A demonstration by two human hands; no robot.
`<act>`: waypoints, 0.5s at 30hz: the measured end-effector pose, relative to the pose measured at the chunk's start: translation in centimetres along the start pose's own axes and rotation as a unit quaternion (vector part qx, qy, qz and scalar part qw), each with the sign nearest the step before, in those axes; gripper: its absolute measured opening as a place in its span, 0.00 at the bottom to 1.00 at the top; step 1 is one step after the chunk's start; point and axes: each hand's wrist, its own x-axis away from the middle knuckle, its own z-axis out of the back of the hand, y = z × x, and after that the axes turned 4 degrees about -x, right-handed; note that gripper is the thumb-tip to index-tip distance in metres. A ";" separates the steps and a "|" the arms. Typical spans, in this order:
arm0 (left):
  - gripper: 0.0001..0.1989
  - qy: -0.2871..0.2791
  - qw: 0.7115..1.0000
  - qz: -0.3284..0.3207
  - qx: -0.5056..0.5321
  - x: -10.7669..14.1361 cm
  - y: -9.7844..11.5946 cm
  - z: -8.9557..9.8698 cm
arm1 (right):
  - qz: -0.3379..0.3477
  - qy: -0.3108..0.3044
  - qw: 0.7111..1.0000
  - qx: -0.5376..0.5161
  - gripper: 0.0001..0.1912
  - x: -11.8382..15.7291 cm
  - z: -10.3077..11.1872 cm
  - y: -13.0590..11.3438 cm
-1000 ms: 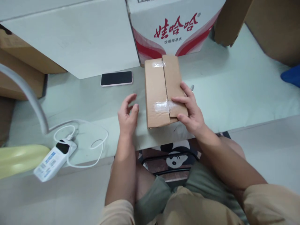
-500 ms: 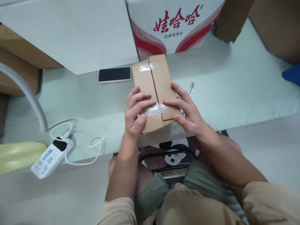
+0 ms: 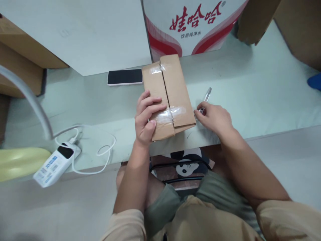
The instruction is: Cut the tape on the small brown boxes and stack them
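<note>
Firstly, one brown taped box (image 3: 176, 87) lay on the bench (image 3: 250, 87). The left hand (image 3: 147, 118) had its fingers spread over the box's left side, grasping it. Condition: flaps closed, clear tape across the seam near either end; whether the tape was cut could not be told. Between those patches the seam was untaped. Right hand (image 3: 214, 115), just right of the box: fingers curled about a slim implement (image 3: 208, 95), firmness of hold undeterminable; it was not applied to the box. Phone (image 3: 125, 77), beside the box's far left corner, showed a dark screen. Behind the box stood a water carton (image 3: 190, 43), white and red, lettered "娃哈哈®" above "饮用纯净水".
</note>
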 end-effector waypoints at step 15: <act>0.25 0.013 0.999 -0.034 0.004 0.1 0.1 -0.4 | 0.169 0.227 0.885 -0.369 0.17 0.7 -0.6 -0.4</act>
